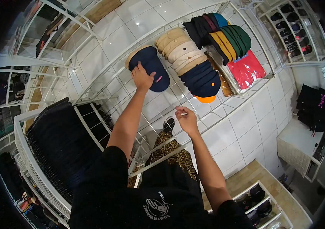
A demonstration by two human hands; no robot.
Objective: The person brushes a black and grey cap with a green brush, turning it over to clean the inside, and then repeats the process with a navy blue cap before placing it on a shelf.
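My left hand rests on top of a navy cap with a small pink mark, its thumb and fingers apart. Under that cap, the edge of a tan cap shows. My right hand is half curled in front of the white wire rack, with a small white stick-like thing at its fingers, too small to name. Just beyond it is a row of nested caps: navy caps with an orange brim below, then cream caps and tan caps.
Farther right on the wire rack lie black caps, yellow caps, green caps and a red plastic-wrapped garment. Dark clothes hang at my left. Folded black clothes lie on a white cabinet at right.
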